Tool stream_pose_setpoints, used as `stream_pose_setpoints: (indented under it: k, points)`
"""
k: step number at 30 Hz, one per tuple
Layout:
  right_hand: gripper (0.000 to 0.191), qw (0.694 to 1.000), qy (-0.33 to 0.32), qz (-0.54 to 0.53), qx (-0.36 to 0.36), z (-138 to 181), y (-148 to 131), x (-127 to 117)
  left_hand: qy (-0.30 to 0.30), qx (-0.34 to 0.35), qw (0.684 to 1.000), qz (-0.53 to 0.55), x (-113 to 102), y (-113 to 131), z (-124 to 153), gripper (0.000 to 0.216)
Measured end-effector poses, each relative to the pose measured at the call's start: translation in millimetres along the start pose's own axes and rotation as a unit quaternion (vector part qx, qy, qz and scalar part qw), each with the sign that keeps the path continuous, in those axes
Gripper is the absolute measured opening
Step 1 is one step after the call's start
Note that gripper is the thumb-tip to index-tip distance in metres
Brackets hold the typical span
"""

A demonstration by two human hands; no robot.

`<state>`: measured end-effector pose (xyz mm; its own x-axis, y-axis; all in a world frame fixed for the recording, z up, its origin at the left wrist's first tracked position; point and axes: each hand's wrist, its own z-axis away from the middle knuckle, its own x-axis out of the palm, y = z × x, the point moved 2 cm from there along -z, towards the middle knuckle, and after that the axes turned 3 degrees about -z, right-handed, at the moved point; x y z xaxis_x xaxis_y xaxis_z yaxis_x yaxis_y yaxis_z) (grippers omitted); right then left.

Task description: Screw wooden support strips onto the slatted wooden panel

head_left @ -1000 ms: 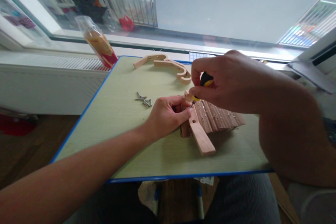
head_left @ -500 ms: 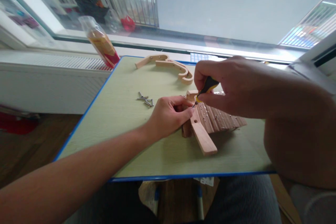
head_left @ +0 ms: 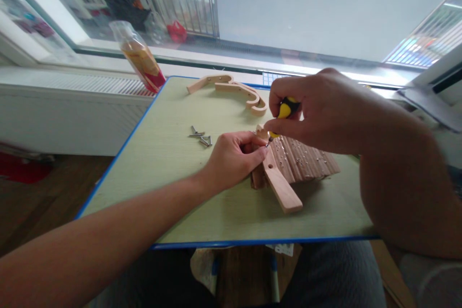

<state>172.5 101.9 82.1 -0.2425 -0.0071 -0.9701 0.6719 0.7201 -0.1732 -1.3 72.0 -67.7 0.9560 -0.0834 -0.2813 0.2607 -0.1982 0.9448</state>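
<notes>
My right hand [head_left: 306, 110] is wrapped round the yellow and black handle of a screwdriver [head_left: 285, 107]. Its metal shaft points down at a curved wooden hook piece [head_left: 283, 190]. Thumb and forefinger of my left hand [head_left: 238, 159] pinch at the screwdriver's tip, around a small metal screw [head_left: 267, 145] mostly hidden by the fingers. The wooden piece, with a screw hole showing, lies across the end of a brown ridged wooden slab [head_left: 299, 161] dotted with shiny specks. Several loose screws [head_left: 202, 137] lie left of my left hand.
Further back on the green table [head_left: 144, 154] with blue edging lie curved wooden hook pieces [head_left: 234, 89]. A plastic bottle [head_left: 140, 62] stands beyond the table's left back corner, near a white radiator [head_left: 65, 106]. A window runs behind the table.
My right hand has turned the screwdriver handle, so more of its yellow side shows. My left hand keeps its pinch at almost the same spot.
</notes>
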Motion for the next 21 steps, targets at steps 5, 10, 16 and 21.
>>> stream_pose_setpoints:
  k: [5, 10, 16, 21]
  points:
    - [0.020, 1.000, -0.006, -0.016, 0.021, -1.0, 4.4, 1.6, -0.010, 0.008, 1.000, 0.000, -0.3, 0.5, 0.6, 0.023]
    - [0.022, 0.998, -0.042, -0.038, 0.004, 6.6, 9.2, -1.9, -0.018, 0.003, 1.000, 0.005, -0.3, -0.6, -0.5, 0.024]
    - [0.018, 0.999, -0.036, -0.031, -0.018, 9.8, 7.9, -6.3, -0.020, 0.014, 1.000, -0.008, 0.1, -1.4, -1.1, 0.024]
    - [0.017, 0.999, -0.015, -0.029, -0.020, 8.2, 6.2, -8.9, -0.019, 0.015, 0.999, -0.022, -0.3, -0.4, -1.2, 0.024]
